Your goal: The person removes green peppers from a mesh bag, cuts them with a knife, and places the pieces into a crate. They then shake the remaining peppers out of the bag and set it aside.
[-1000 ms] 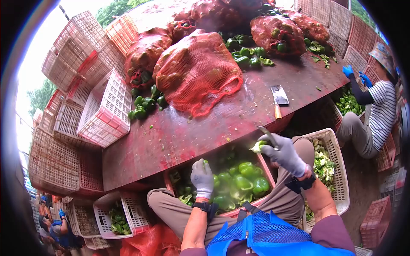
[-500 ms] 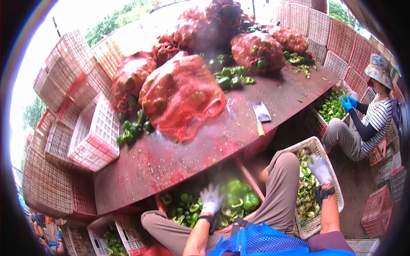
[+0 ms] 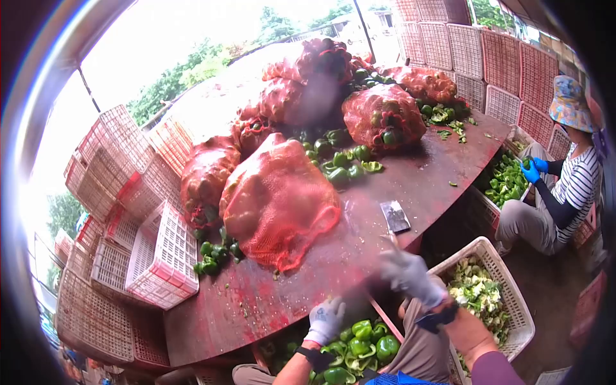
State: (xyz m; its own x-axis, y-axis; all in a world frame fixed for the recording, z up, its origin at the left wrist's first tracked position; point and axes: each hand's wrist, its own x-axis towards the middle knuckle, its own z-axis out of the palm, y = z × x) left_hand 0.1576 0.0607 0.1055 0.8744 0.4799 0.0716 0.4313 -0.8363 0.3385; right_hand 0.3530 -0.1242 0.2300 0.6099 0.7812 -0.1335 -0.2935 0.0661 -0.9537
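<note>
My gloved right hand [image 3: 410, 277] reaches over the table's front edge, slightly blurred, fingers stretched toward the handle of a cleaver [image 3: 395, 217]. The cleaver's broad blade lies flat on the table. My left hand [image 3: 326, 319], also gloved, is at the table's near edge with nothing visible in it, fingers extended. Just below it, a crate holds green bell peppers [image 3: 362, 346], some of them cut open. To my right stands a pale crate [image 3: 521, 307] filled with pepper cores and trimmings [image 3: 478, 292].
A red mesh sack [image 3: 279, 205] lies on the reddish table [image 3: 359, 256], with more full sacks [image 3: 385, 115] and loose peppers behind. Stacked plastic crates [image 3: 96, 301] line the left. At right, a seated person [image 3: 571, 173] in blue gloves handles peppers over another crate.
My right hand has left the trimmings crate and moved up and left to the cleaver. My left hand has risen from the peppers to the table edge. The view has tilted upward.
</note>
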